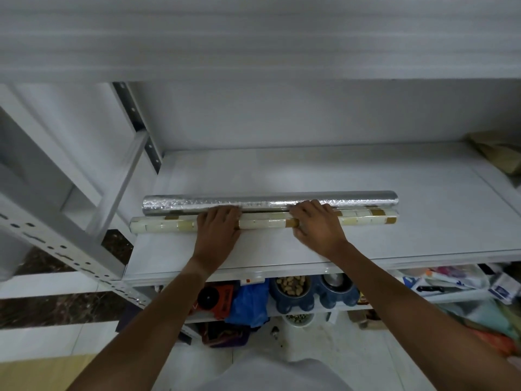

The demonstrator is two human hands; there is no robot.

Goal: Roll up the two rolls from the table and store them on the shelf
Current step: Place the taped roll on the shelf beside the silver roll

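Gripping patterned roll [265, 222] with left hand [218, 228] and right hand [315, 225], pressing it against silver roll [267, 201] on shelf [394, 244], likely stopping rolling.

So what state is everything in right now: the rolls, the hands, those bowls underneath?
Silver roll: rolled up, lying at the back of the shelf.
Patterned roll: rolled up, lying in front, against the silver roll.
Left hand: grips the patterned roll.
Right hand: grips the patterned roll.
Left bowl: holds brown pieces.
Right bowl: looks empty.
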